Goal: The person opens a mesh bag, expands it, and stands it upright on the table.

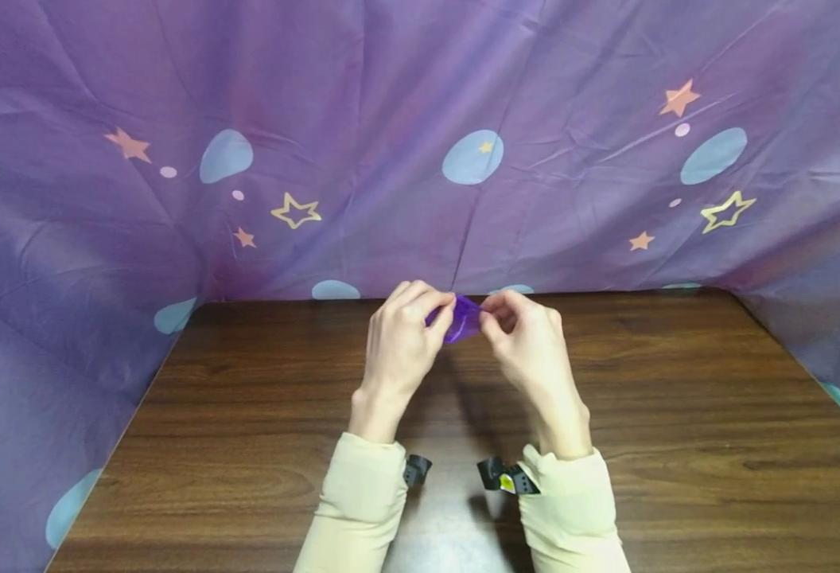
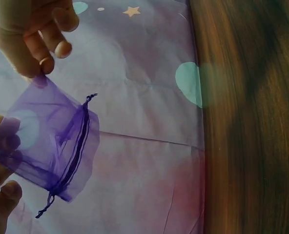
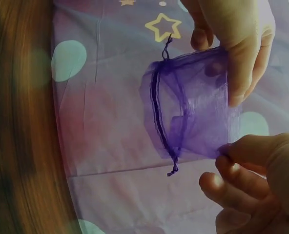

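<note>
A small sheer purple drawstring pouch [image 1: 463, 319] is held up between both hands above the far part of the table. The left hand [image 1: 407, 330] pinches one side of it, and several of its fingertips show through the mesh in the left wrist view. Thumb and finger of the right hand [image 1: 527, 334] pinch the opposite bottom corner, while its other fingers hang loosely curled. In the right wrist view the pouch [image 3: 200, 107] is spread flat. Its dark gathered drawstring band [image 3: 156, 107] faces down toward the table, with a knotted cord end [image 3: 172, 171] at either side.
The brown wood-grain table [image 1: 234, 446] stretches out below the hands. A purple curtain [image 1: 391, 143] with stars and blue spots hangs along the back and both sides. Black wrist devices [image 1: 509, 476] sit at the cuffs of the pale sleeves.
</note>
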The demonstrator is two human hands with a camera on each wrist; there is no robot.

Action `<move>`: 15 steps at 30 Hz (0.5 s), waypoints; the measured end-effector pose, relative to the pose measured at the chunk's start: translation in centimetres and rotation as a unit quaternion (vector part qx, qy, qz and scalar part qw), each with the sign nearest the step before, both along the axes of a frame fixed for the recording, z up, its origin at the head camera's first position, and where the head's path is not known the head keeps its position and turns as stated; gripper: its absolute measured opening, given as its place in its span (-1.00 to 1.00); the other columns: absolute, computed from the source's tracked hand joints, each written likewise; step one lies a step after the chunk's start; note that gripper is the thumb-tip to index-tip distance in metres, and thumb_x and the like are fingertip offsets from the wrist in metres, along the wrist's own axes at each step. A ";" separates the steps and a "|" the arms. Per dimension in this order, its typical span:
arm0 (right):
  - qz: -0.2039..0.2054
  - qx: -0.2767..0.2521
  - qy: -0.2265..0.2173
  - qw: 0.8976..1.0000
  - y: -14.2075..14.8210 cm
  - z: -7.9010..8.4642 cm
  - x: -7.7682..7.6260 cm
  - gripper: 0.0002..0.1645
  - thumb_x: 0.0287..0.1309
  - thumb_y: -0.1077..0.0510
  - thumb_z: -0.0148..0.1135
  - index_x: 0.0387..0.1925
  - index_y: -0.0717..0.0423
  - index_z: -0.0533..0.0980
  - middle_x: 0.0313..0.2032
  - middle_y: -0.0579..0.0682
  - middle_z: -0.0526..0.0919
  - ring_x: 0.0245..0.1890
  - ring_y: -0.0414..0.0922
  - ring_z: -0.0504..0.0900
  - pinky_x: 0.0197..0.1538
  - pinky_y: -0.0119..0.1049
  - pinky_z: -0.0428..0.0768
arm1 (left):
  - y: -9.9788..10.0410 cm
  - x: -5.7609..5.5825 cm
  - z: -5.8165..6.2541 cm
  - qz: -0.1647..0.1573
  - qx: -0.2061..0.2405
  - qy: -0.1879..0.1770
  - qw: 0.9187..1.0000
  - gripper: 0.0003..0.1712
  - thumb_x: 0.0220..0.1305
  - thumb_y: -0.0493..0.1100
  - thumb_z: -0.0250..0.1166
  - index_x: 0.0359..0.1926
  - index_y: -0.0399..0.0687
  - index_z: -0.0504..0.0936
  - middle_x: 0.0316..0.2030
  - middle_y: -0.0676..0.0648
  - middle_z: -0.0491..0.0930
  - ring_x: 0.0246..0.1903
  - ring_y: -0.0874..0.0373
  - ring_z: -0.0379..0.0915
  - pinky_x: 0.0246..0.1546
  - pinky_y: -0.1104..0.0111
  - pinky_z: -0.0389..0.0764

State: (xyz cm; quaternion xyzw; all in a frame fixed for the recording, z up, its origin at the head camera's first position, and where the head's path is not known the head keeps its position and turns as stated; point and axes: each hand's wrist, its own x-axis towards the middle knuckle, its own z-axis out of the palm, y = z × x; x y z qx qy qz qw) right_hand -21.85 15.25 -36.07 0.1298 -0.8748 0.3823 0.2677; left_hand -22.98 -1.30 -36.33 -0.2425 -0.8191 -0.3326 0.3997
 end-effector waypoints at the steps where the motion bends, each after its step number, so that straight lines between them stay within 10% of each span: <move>1: 0.000 -0.004 -0.001 1.000 0.0 0.0 0.0 -0.95 0.11 0.28 0.32 -0.33 0.12 0.63 -0.55 -0.09 0.64 -0.60 -0.19 0.55 -0.43 -0.27 0.47 | 0.0 0.0 0.0 -0.001 0.002 -0.002 1.000 -0.93 0.20 -0.23 0.39 -0.29 -0.11 0.77 -0.39 0.05 0.65 -0.35 0.16 0.51 -0.30 0.34 0.54; 7: -0.023 -0.034 0.004 0.999 -0.1 0.2 0.0 -0.92 0.10 0.29 0.31 -0.32 0.16 0.65 -0.53 -0.05 0.67 -0.58 -0.18 0.60 -0.47 -0.38 0.46 | 0.3 0.2 0.1 0.007 -0.005 -0.039 0.999 -0.72 0.16 -0.07 0.46 -0.14 -0.09 0.69 -0.26 0.00 0.56 -0.25 0.11 0.49 -0.19 0.30 0.53; 10: -0.046 -0.074 -0.004 0.996 -0.1 0.3 0.1 -0.92 0.10 0.29 0.29 -0.32 0.15 0.64 -0.55 -0.05 0.68 -0.62 -0.15 0.63 -0.53 -0.45 0.44 | 0.3 0.5 0.3 0.038 0.009 -0.116 0.992 -0.57 0.19 0.15 0.39 -0.15 -0.06 0.56 -0.27 -0.02 0.50 -0.32 0.05 0.49 -0.29 0.21 0.53; 12: -0.058 -0.097 -0.014 0.993 -0.2 0.3 0.2 -0.94 0.12 0.28 0.28 -0.33 0.15 0.63 -0.55 -0.04 0.68 -0.63 -0.13 0.64 -0.56 -0.47 0.43 | 0.0 0.6 0.4 0.051 0.008 -0.213 0.976 -0.51 0.25 0.33 0.23 -0.24 0.00 0.50 -0.36 0.00 0.50 -0.41 0.05 0.48 -0.38 0.18 0.50; 15: -0.067 -0.121 -0.034 0.990 -0.4 0.3 0.3 -0.95 0.15 0.27 0.25 -0.32 0.15 0.59 -0.55 -0.04 0.69 -0.64 -0.11 0.66 -0.56 -0.47 0.45 | -1.0 0.8 0.2 0.014 -0.025 -0.380 0.925 -0.33 0.25 0.52 -0.03 -0.39 0.04 0.51 -0.54 0.02 0.57 -0.52 0.08 0.51 -0.40 0.19 0.47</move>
